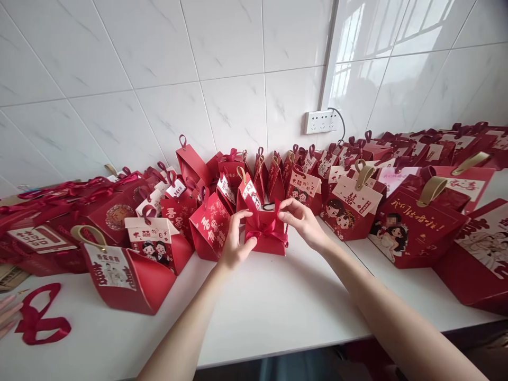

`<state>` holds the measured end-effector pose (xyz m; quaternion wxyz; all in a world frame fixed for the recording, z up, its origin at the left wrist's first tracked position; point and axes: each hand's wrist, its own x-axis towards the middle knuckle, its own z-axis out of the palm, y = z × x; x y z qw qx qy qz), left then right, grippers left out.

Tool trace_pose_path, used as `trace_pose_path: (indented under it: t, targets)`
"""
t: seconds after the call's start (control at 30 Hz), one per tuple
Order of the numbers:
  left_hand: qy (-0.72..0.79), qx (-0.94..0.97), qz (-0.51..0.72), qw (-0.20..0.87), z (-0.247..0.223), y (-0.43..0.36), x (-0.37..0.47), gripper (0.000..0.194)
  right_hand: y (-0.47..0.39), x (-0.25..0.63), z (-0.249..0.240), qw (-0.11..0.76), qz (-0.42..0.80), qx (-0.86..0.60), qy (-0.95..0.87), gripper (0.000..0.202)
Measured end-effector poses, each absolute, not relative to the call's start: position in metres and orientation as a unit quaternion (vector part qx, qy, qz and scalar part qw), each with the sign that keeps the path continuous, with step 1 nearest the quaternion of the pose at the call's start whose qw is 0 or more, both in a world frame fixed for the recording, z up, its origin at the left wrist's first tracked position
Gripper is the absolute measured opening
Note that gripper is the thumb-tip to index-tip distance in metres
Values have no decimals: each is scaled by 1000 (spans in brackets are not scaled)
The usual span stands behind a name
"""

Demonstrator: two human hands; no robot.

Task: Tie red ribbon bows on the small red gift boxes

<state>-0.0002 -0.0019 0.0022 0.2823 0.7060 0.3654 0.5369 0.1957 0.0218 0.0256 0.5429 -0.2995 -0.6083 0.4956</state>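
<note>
Between my hands stands a small red gift box (270, 245) on the white tabletop, with a shiny red ribbon (266, 228) tied in a bow across its front. My left hand (237, 241) is closed at the box's left side. Its index finger touches the ribbon near the top corner, and the thumb presses by the bow's left loop. On the other side, my right hand (299, 218) pinches the upper right part of the ribbon between thumb and fingertips. Just behind the box is a small upright red box (250, 193) with a gold loop.
Red gift boxes with printed fronts, such as a couple-print box (349, 203) and a tilted box (127, 272), crowd both sides. A loose ribbon (43, 325) lies at left beside another person's hand (8, 316). Behind are a tiled wall (230, 42) and a power strip (320, 122).
</note>
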Motion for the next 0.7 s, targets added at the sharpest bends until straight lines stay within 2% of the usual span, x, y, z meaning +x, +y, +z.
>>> trace_pose_path:
  t: [0.1, 0.2, 0.47, 0.7]
  targets:
    - [358, 713, 516, 312, 3, -3, 0, 51, 20, 193, 29, 552, 521, -289, -584, 38]
    - [345, 717, 517, 315, 3, -3, -1, 53, 19, 192, 31, 547, 547, -284, -567, 37]
    - [348, 681, 513, 390, 12, -16, 9, 43, 18, 191, 30, 548, 560, -301, -543, 38]
    - [368, 696, 502, 358, 15, -20, 14, 47, 18, 190, 30, 559, 567, -320, -513, 42]
